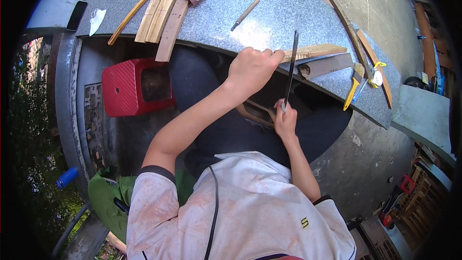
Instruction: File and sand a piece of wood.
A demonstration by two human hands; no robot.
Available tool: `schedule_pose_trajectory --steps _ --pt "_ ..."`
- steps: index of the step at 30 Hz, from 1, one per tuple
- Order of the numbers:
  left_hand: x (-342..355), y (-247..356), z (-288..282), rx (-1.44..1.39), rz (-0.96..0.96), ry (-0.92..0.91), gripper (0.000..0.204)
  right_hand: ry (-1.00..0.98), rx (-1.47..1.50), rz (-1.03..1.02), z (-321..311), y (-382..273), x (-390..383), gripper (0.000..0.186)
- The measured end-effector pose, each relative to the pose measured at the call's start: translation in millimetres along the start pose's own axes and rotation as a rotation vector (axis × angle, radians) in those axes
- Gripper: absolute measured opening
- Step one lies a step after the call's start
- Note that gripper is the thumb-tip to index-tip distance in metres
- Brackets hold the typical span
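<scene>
The left hand is closed in a fist on a pale wooden strip, pressing it against the near edge of the granite bench. The right hand, just below that edge, grips the lower end of a long dark file that stands nearly upright across the strip. On the bench, a bundle of wooden slats lies far left of the strip, a small chisel above it, and a yellow-handled brush to its right. A red stool stands under the bench's edge.
</scene>
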State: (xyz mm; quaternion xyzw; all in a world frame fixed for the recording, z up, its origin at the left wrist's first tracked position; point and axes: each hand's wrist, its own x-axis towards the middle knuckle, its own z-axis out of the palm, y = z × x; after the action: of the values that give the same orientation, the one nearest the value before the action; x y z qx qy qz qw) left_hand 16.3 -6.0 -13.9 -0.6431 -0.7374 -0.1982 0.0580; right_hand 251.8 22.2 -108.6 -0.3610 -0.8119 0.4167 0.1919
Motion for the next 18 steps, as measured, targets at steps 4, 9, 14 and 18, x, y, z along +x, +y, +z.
schedule_pose_trajectory --steps 4,9,14,18 --pt "-6.5 8.0 -0.8 0.084 0.028 0.032 0.009 -0.004 0.015 0.026 -17.0 -32.1 21.0 0.013" --pt "1.6 -4.1 -6.3 -0.029 -0.011 -0.064 0.007 -0.037 0.015 0.017 -1.7 -1.4 13.7 0.013" --pt "-8.3 6.0 -2.5 0.016 0.031 0.015 0.007 -0.007 0.053 -0.029 -5.1 -15.7 21.2 0.014" --pt "-0.2 -3.3 -6.8 -0.029 -0.006 -0.01 0.009 -0.032 0.025 0.006 -9.2 -40.5 44.2 0.012"
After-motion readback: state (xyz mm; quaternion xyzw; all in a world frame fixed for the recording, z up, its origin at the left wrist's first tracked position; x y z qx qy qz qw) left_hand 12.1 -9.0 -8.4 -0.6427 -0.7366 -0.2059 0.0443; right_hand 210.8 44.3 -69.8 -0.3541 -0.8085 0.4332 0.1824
